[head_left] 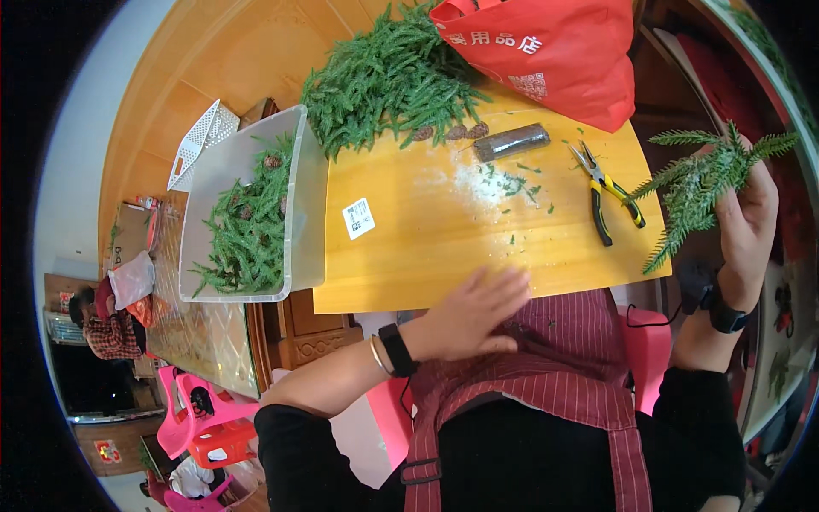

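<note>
Raised at the right, my right hand point(749, 209) grips an artificial pine sprig point(695, 183) whose green needles look dusted with white. My left hand point(478, 311) is at the front edge of the yellow wooden table point(392, 273), over my striped apron; its fingers are stretched out and it holds nothing. Between the hands lie yellow-and-black needle-nose pliers point(607, 192) with their jaws apart. Behind them rests a dark wrapped bundle point(512, 142), perhaps of wire. White powder point(486, 189) and green needle bits are scattered on the tabletop.
A translucent plastic bin point(303, 213) at the left holds green sprigs and pine cones. Behind stand a pile of green sprigs point(384, 81) and a red bag point(554, 55). A white label point(358, 218) lies near the bin. Pink chairs point(200, 405) and other people are at the far left.
</note>
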`<state>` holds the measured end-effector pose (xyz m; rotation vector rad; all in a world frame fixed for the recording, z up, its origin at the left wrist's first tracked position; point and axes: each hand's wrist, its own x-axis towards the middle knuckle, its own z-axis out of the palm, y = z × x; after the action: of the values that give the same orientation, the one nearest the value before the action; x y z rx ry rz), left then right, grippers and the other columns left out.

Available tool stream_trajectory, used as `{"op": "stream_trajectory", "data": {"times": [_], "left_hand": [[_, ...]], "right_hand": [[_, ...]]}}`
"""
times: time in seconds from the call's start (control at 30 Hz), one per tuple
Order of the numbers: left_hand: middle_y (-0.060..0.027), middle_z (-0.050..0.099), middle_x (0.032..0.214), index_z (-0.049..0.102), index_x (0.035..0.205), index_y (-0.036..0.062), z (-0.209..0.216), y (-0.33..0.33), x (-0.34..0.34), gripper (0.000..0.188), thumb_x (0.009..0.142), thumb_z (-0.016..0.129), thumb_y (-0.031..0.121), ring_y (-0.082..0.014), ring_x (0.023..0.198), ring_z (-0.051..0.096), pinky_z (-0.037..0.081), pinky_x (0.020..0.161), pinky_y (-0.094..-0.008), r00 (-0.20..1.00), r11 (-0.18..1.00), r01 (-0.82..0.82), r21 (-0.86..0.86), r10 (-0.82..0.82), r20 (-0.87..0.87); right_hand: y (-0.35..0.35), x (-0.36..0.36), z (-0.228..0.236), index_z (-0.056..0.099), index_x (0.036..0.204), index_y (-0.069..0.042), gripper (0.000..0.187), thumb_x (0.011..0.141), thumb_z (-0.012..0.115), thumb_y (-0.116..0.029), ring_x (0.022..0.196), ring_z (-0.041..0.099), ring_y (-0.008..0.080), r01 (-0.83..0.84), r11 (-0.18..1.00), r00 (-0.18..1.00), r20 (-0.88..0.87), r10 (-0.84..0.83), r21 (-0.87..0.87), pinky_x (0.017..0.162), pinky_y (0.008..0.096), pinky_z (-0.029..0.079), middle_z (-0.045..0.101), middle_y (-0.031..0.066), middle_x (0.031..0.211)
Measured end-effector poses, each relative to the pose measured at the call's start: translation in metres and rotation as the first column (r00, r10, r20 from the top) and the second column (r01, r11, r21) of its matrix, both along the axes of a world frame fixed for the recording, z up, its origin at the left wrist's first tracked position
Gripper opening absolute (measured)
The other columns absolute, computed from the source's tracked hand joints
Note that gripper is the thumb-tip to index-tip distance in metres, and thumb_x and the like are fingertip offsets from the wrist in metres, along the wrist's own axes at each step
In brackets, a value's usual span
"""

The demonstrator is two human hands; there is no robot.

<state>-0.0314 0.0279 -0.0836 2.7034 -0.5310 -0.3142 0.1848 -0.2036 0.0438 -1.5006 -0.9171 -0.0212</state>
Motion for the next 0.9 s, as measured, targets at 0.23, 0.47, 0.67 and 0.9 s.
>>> {"op": "stream_trajectory", "data": {"times": [0.23, 0.47, 0.67, 0.9], "left_hand": [[-0.0194, 0.024, 0.14, 0.028, 0.132, -0.0016, 0.027, -0.003, 0.021, 0.076, 0.083, 0.044, 0.053, -0.0336, 0.13, 0.02, 0.017, 0.102, -0.0528, 0.967, 0.966, -0.222, 0.135, 0.2, 0.155], [-0.0198, 0.019, 0.141, 0.025, 0.133, -0.0025, 0.003, -0.057, 0.033, 0.075, 0.084, 0.044, 0.051, -0.0306, 0.132, 0.017, 0.017, 0.104, -0.049, 0.989, 0.987, 0.143, -0.074, -0.14, 0.052], [-0.0248, 0.025, 0.137, 0.029, 0.129, -0.0061, 0.013, -0.02, 0.082, 0.073, 0.085, 0.042, 0.05, -0.0364, 0.129, 0.022, 0.02, 0.103, -0.0478, 0.923, 0.919, -0.325, 0.223, 0.257, 0.285], [-0.0219, 0.024, 0.139, 0.028, 0.13, -0.0061, 0.006, -0.079, 0.045, 0.076, 0.085, 0.041, 0.053, -0.0334, 0.131, 0.02, 0.019, 0.104, -0.0471, 0.988, 0.983, 0.133, -0.126, -0.121, 0.097]], "right_hand": [[-0.025, -0.001, 0.007, 0.046, 0.112, 0.004, 0.031, 0.083, 0.055, -0.003, 0.08, 0.055, 0.0095, 0.031, 0.998, 1.0, -0.003, -0.031, -0.059, 0.07, 0.0222, 0.046, 0.058, 0.0043, 0.092], [-0.014, -0.002, 0.006, 0.05, 0.106, 0.004, 0.026, 0.083, 0.057, -0.006, 0.08, 0.054, 0.0083, -0.039, 0.997, 0.999, 0.015, 0.041, -0.07, 0.07, 0.0212, 0.045, 0.058, 0.0036, 0.092], [-0.025, 0.001, 0.005, 0.051, 0.105, 0.004, 0.025, 0.082, 0.057, -0.005, 0.081, 0.054, 0.0078, -0.034, 0.995, 0.999, -0.019, 0.032, -0.092, 0.071, 0.0213, 0.044, 0.058, 0.0035, 0.091], [-0.028, 0.0, 0.003, 0.052, 0.103, 0.004, 0.023, 0.083, 0.057, -0.004, 0.08, 0.053, 0.0065, -0.098, 0.989, 0.994, -0.057, 0.092, -0.114, 0.07, 0.0203, 0.044, 0.058, 0.003, 0.091]]}}
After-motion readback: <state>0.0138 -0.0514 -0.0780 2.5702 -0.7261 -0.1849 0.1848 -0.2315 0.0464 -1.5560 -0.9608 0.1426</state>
